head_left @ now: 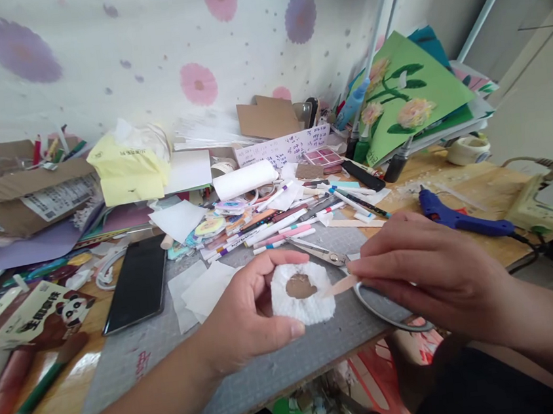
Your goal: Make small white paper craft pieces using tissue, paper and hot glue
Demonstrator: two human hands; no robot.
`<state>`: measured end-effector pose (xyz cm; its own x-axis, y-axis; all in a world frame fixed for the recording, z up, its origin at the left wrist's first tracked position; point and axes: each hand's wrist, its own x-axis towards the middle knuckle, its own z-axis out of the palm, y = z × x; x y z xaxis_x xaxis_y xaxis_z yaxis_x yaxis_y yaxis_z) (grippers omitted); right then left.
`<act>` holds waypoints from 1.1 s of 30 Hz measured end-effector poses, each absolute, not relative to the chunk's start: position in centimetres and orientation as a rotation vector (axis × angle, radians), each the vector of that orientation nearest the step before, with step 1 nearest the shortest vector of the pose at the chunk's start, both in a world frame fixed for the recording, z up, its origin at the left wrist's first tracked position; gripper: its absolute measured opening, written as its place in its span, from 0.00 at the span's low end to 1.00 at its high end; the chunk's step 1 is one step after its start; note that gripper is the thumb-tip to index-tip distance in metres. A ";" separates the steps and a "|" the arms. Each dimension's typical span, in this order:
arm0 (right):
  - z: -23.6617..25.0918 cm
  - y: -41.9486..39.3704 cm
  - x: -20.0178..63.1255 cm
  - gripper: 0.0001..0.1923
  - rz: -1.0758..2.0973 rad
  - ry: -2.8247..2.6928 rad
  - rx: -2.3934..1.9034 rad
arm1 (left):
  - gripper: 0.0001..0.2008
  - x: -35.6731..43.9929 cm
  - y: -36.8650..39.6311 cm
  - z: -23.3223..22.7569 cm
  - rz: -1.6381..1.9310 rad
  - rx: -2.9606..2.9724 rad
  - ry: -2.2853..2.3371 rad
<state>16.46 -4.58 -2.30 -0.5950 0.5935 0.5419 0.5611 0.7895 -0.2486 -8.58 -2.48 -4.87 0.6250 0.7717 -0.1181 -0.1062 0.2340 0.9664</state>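
My left hand (248,309) is closed around the edge of a small white craft piece (282,302), which has a bumpy, tissue-like surface and a brown patch in its middle. Between the fingers of my right hand (421,271) is a thin, flat wooden stick (341,286); its tip reaches the right edge of the white piece, and whether it touches I cannot tell. Metal scissors (328,253) lie open-handled behind and partly under my right hand. Both hands are held above the grey cutting mat (175,369).
Several markers (278,226) and paper scraps lie piled behind my hands. A black phone (139,284) lies to the left, near a box with a panda (40,311). On the right are a blue glue gun (460,217) and a power strip (543,205).
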 end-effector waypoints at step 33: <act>-1.4 -4.1 14.8 0.08 -0.046 -2.468 -0.855 | 0.29 -8.6 -1.9 -5.0 0.392 1.409 0.602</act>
<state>14.83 -4.07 -1.43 -0.6637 0.5674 0.4874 0.5851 0.7998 -0.1344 -8.63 -1.91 -5.01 0.7916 0.5904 -0.1572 0.0947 0.1357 0.9862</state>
